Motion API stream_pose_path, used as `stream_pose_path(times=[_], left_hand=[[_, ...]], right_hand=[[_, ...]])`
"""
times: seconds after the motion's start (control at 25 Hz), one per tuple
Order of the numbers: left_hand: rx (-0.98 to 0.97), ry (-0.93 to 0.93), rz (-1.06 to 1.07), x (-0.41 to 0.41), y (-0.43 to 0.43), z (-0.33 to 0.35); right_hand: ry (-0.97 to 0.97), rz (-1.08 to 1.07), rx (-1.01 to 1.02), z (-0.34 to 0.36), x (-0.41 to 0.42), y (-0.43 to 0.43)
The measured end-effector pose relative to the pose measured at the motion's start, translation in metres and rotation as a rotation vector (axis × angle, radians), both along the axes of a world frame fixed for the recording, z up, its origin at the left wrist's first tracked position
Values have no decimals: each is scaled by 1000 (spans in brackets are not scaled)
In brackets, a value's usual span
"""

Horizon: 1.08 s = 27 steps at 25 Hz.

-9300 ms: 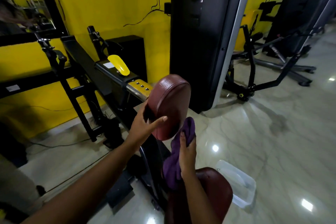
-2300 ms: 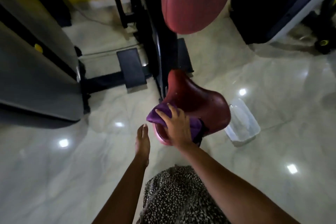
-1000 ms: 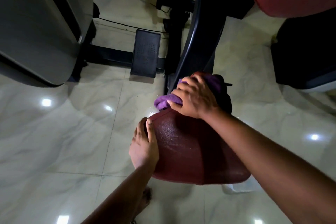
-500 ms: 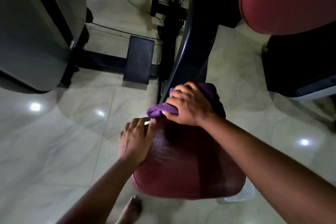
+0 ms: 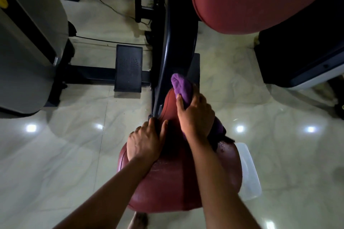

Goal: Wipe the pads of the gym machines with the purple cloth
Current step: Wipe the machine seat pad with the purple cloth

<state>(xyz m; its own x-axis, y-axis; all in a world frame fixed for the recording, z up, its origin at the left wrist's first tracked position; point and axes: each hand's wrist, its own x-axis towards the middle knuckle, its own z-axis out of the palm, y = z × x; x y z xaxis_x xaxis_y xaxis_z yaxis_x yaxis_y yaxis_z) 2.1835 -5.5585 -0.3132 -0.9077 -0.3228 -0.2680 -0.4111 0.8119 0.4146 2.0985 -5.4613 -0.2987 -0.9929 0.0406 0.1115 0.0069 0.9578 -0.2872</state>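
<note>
The right hand (image 5: 195, 115), fingers clamped on the purple cloth (image 5: 181, 83), has pushed forward to the seat pad's (image 5: 176, 182) narrow end; the left hand (image 5: 145, 141) rests on the pad, fingers flat; wiping is nearly across.

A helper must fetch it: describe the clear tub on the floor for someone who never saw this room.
Find the dark red seat pad low in the middle of the view. The tub sits on the pale floor at the pad's right edge, partly hidden under it. It alone is see-through and whitish; its neighbours are dark red or black.
</note>
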Motion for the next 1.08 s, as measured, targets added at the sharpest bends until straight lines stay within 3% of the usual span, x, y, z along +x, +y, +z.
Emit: stream_pose_path(times=[0.2, 0.4, 0.48, 0.64, 0.8, 0.88, 1.08], left_hand=[[20, 37, -4, 1, -1, -1], [0, 38, -9, 3, 0, 0], [2, 45, -6, 4, 0, 1], [37, 38, 3, 3, -1, 3], [56, 12, -5, 3, 0, 6], [67, -4, -17, 2, -1, 7], [97, -12, -39, 2, -3, 9]], right_hand=[[79, -33, 119, -9, 74, 56], [-111, -383, 44, 7, 30, 5], [-241, -305, -14, 12, 3, -5], [-186, -31, 94, 9, 12, 55], [-259, -30, 148, 6, 33, 105], [-307, -158, 46, 3, 37, 118], [-458, -690, -425, 4, 80, 145]])
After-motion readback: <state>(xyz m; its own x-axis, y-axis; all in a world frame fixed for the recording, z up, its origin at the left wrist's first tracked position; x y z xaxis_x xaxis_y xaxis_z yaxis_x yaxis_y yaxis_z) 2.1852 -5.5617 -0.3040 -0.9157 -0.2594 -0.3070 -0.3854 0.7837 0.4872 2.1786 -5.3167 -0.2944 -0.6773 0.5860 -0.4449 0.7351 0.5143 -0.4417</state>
